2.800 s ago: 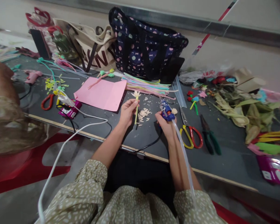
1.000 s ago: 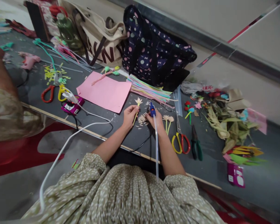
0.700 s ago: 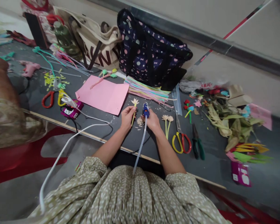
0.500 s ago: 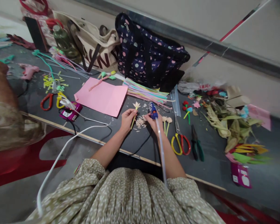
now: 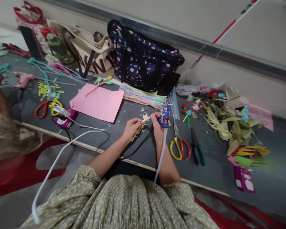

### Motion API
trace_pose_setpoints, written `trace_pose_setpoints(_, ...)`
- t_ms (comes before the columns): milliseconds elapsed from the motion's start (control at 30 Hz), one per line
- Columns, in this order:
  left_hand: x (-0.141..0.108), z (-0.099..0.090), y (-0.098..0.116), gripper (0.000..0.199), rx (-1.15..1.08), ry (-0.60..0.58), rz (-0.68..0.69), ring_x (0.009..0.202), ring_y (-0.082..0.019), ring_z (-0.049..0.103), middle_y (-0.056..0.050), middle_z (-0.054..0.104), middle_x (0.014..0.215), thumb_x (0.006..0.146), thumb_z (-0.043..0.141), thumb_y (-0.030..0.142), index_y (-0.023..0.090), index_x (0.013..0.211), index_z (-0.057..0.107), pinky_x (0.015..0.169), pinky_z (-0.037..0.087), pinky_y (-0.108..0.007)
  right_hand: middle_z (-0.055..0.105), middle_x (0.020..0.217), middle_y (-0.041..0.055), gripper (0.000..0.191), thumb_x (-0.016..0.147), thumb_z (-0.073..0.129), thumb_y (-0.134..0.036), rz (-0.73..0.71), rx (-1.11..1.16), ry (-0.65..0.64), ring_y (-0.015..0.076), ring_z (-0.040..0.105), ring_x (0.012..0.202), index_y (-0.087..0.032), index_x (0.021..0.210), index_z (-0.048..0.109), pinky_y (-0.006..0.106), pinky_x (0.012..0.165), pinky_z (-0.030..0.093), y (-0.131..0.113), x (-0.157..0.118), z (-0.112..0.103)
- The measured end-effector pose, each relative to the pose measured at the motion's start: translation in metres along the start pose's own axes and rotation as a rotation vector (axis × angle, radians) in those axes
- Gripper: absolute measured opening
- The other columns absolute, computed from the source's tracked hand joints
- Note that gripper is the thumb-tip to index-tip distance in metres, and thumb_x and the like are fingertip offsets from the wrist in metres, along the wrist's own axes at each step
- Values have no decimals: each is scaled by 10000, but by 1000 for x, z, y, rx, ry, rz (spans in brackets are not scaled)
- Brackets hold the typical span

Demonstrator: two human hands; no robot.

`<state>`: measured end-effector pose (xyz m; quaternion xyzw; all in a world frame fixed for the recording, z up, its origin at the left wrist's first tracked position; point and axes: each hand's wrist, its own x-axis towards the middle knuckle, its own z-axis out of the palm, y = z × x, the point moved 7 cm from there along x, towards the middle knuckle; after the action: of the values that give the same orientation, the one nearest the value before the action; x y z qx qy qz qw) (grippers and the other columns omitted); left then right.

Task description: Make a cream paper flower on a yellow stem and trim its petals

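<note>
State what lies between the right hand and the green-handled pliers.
In the head view, scissors with one yellow and one red handle lie on the dark tabletop between the right hand and the pliers.

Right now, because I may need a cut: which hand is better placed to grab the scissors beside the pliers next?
Probably the right hand: it is nearer the scissors, though it would likely first set down the blue glue gun. The left hand is farther away, holding a flower stem.
</note>
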<state>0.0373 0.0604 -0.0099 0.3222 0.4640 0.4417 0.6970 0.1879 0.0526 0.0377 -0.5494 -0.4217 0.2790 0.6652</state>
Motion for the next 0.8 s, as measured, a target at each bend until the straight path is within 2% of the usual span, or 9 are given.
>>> trace_pose_setpoints(333, -5, 14, 3, 174, 18, -42, 47, 395, -44, 406, 48, 518, 478, 665, 709, 313, 146, 660, 660, 413, 307, -185, 624, 784, -21, 284, 802, 709, -397, -24, -31, -8, 121, 557, 646, -229, 823, 481, 286, 657, 502, 3, 1, -6)
trace_pose_setpoints(567, -5, 18, 3, 134, 18, -64, 70, 390, -45, 401, 51, 520, 473, 677, 682, 278, 146, 679, 660, 424, 294, -190, 620, 788, -26, 294, 801, 721, -374, -51, 21, 5, 113, 557, 645, -235, 823, 463, 278, 659, 502, 3, 1, -6)
trace_pose_setpoints(800, -8, 19, 6, 123, 18, -57, 88, 401, -43, 406, 54, 525, 491, 663, 675, 266, 145, 677, 660, 432, 292, -191, 609, 792, -25, 288, 806, 711, -370, -60, -31, -10, 111, 538, 635, -234, 820, 458, 280, 656, 496, 0, 0, -6)
